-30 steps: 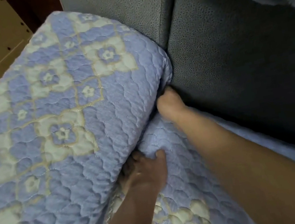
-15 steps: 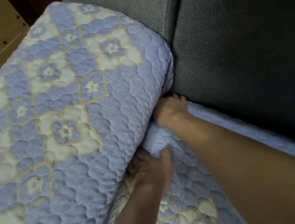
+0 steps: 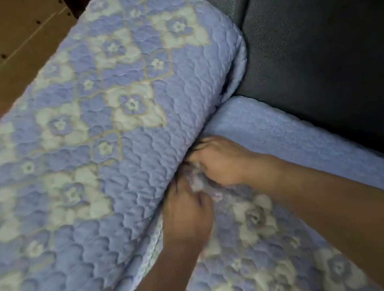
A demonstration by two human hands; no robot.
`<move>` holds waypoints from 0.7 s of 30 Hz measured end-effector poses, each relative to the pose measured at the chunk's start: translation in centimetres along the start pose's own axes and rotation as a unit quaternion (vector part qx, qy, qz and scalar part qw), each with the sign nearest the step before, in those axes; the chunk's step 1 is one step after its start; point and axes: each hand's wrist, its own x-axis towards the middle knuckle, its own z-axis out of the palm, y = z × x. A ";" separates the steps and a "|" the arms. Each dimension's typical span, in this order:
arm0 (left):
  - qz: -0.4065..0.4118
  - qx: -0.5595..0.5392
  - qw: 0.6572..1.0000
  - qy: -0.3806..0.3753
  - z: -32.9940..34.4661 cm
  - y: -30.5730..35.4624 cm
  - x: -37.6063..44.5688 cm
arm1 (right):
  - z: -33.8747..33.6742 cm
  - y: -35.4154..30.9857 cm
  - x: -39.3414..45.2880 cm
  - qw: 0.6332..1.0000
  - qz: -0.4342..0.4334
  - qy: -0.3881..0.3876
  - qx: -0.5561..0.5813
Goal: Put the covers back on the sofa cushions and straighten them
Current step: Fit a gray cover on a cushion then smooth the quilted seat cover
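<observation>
Nearest the camera, the left hand (image 3: pixel 187 212) sits at the seam where the seat cushion cover (image 3: pixel 268 247) meets the armrest cover (image 3: pixel 105 124). It has slid up along that crease since a second ago, and its fingers now curl on a bunched scrap of quilted fabric. Just beyond it and almost touching, the right hand (image 3: pixel 217 164) has pulled back out of the far corner, where it was pushed in beside the grey sofa back (image 3: pixel 320 33); it too seems to pinch the same gathered fold (blur hides the fingertips).

That corner now lies tucked and smooth, so I judge the tucking is moving forward along the seam, with slack left to push in. Both forearms reach in from the lower right, wrists bent down, knuckles up. Farthest off stands a brown cabinet (image 3: pixel 0 38).
</observation>
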 end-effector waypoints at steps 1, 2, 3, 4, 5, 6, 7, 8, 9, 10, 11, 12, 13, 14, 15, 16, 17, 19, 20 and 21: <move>-0.031 0.039 0.998 0.025 -0.2 -1.7 -3.2 | 0.5 -1.6 0.2 0.999 -0.019 -0.028 -0.014; -0.079 0.072 0.994 0.036 -0.6 -3.3 -6.3 | 1.2 -3.3 0.4 0.998 -0.024 -0.049 -0.028; -0.133 0.090 0.986 0.045 -1.0 -4.6 -8.9 | 2.2 -4.5 0.8 0.997 -0.016 -0.061 -0.045; -0.179 0.099 0.977 0.057 -1.3 -6.0 -11.2 | 3.0 -5.7 1.1 0.996 -0.005 -0.063 -0.062; -0.208 0.108 0.970 0.065 -1.5 -7.1 -12.7 | 3.9 -6.3 1.5 0.995 0.009 -0.065 -0.078; -0.223 0.116 0.965 0.071 -1.5 -8.0 -14.0 | 4.5 -6.7 2.0 0.993 0.021 -0.067 -0.091; -0.227 0.124 0.963 0.078 -1.5 -8.6 -15.1 | 5.1 -7.1 2.6 0.992 0.038 -0.073 -0.091; -0.227 0.128 0.962 0.081 -1.7 -8.7 -15.8 | 5.1 -7.2 3.4 0.991 0.064 -0.081 -0.085; -0.229 0.131 0.961 0.078 -1.7 -8.8 -16.7 | 5.4 -7.7 4.1 0.988 0.092 -0.096 -0.074; -0.231 0.135 0.961 0.076 -1.8 -8.9 -17.4 | 5.7 -7.9 4.8 0.986 0.117 -0.101 -0.069; -0.236 0.132 0.960 0.069 -2.0 -9.1 -17.8 | 6.0 -8.0 5.2 0.984 0.132 -0.101 -0.070; -0.255 0.133 0.956 0.064 -2.4 -9.8 -18.5 | 6.4 -8.3 5.5 0.983 0.138 -0.102 -0.070; -0.272 0.137 0.950 0.065 -3.0 -10.4 -19.1 | 6.8 -8.0 5.4 0.982 0.145 -0.097 -0.073; -0.278 0.140 0.948 0.062 -3.7 -11.2 -19.7 | 7.2 -7.8 5.3 0.982 0.150 -0.086 -0.077; -0.276 0.156 0.946 0.065 -4.6 -12.3 -20.6 | 7.4 -7.7 5.2 0.982 0.152 -0.074 -0.083; -0.260 0.181 0.947 0.054 -5.2 -13.5 -21.4 | 7.6 -7.4 5.1 0.982 0.154 -0.067 -0.090; -0.233 0.216 0.947 0.038 -5.8 -14.8 -22.5 | 7.9 -7.5 5.0 0.981 0.154 -0.063 -0.095; -0.183 0.264 0.947 -0.018 -6.8 -17.3 -23.8 | 7.7 -7.7 5.0 0.981 0.161 -0.057 -0.098; -0.173 0.280 0.944 -0.028 -7.2 -18.2 -24.0 | 7.5 -8.0 5.0 0.980 0.167 -0.054 -0.098; -0.169 0.285 0.943 -0.028 -7.4 -18.7 -24.4 | 7.3 -8.6 4.7 0.978 0.171 -0.055 -0.103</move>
